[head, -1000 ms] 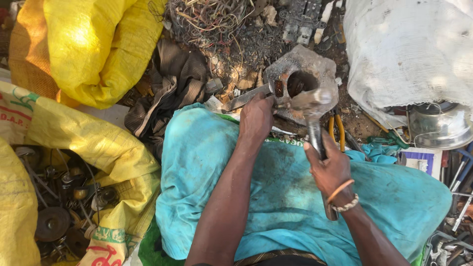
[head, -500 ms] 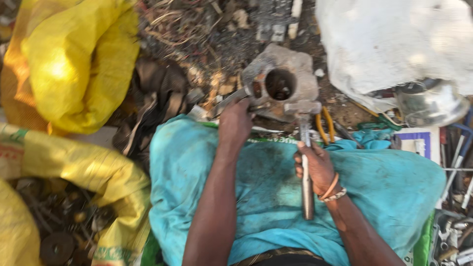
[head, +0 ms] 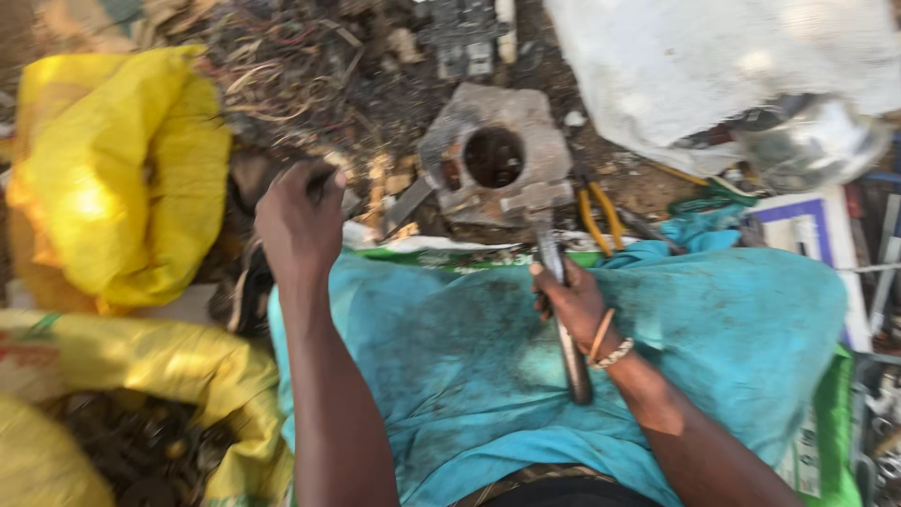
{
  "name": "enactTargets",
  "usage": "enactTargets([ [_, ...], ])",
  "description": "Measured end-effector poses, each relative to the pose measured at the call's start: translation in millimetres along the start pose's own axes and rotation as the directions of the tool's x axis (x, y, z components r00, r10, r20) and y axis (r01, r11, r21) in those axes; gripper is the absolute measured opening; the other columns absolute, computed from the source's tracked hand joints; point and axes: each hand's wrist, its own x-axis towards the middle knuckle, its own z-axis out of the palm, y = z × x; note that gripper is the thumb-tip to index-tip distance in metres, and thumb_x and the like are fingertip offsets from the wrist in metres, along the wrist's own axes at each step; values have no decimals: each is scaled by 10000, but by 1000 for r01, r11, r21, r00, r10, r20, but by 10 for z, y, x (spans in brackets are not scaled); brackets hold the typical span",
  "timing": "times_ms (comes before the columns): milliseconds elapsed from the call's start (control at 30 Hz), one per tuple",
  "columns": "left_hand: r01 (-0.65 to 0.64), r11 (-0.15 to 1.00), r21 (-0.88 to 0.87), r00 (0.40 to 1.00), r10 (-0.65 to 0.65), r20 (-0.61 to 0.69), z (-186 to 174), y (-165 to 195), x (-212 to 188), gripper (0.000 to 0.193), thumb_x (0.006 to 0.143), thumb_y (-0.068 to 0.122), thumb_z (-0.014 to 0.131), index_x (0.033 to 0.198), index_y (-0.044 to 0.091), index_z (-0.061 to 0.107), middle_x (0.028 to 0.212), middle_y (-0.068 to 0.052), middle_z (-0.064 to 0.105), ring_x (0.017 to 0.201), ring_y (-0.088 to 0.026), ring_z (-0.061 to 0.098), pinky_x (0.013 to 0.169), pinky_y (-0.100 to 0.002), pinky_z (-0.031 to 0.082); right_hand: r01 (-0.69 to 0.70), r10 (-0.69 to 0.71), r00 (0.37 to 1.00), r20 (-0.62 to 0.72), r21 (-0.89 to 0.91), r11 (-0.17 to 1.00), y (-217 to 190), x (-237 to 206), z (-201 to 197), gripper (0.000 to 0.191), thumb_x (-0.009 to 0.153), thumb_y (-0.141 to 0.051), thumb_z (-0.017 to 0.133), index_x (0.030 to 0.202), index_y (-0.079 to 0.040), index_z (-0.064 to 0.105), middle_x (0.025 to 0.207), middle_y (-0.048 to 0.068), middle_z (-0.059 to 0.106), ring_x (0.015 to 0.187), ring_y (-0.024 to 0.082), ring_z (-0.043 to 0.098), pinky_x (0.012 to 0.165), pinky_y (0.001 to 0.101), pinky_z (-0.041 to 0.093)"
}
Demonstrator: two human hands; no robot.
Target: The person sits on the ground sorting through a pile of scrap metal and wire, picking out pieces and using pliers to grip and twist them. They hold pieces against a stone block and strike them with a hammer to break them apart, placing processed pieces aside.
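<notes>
A grey metal block (head: 526, 141) with a round bore lies on the dirty ground beyond a teal cloth (head: 450, 357) spread over my lap. My right hand (head: 569, 302) grips the handle of a hammer (head: 554, 272), whose head rests against the block's near edge. My left hand (head: 298, 222) is out to the left of the block, fingers curled, its back to the camera, over dark scrap (head: 246, 282). Blur hides whether it holds anything. A flat metal bar (head: 405, 205) leans against the block's left side, apart from my left hand.
Yellow sacks (head: 122, 178) stand at the left, and one at lower left (head: 122, 451) holds several rusty parts. A white sack (head: 713, 66) and a shiny metal bowl (head: 807, 141) sit at upper right. Yellow-handled pliers (head: 601, 218) lie right of the block. Tangled wires (head: 282, 66) cover the far ground.
My left hand has let go at the block's left side and swung left to the dark scrap. The right hand still holds the hammer, its head now against the block.
</notes>
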Motion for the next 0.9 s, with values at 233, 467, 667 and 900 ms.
enactTargets([
  [233, 36, 921, 388, 998, -52, 31, 308, -995, 236, 513, 712, 370, 920, 1110, 95, 750, 1024, -190, 741, 1024, -395, 688, 860, -487, 547, -12, 12, 999, 41, -7, 1000, -67, -9, -1, 293, 941, -314, 708, 1055, -58, 623, 792, 35, 645, 616, 118, 623, 496, 284, 501],
  [467, 40, 884, 466, 979, -129, 161, 427, -1116, 194, 488, 691, 343, 903, 1124, 169, 759, 1301, -210, 622, 1224, -445, 566, 920, -513, 528, -9, 10, 1000, 25, -45, 999, -87, 16, 48, 284, 935, -264, 729, 1053, -25, 630, 800, 53, 658, 636, 127, 633, 517, 292, 509],
  [667, -197, 957, 213, 869, 69, 490, 830, -516, 103, 461, 768, 426, 836, 1116, 139, 742, 1132, -142, 697, 1136, -357, 628, 924, -516, 507, -29, 30, 999, 12, -51, 998, -40, 65, 36, 298, 915, -279, 737, 1033, -25, 634, 784, 52, 659, 607, 129, 623, 496, 295, 502],
  [900, -320, 933, 166, 830, 191, 524, 953, -448, 52, 398, 824, 370, 809, 1054, 62, 707, 998, -178, 732, 985, -395, 700, 854, -512, 540, -48, 48, 999, 8, -25, 999, 5, 92, 15, 318, 903, -290, 758, 1030, -35, 617, 777, 50, 651, 597, 132, 623, 486, 297, 501],
])
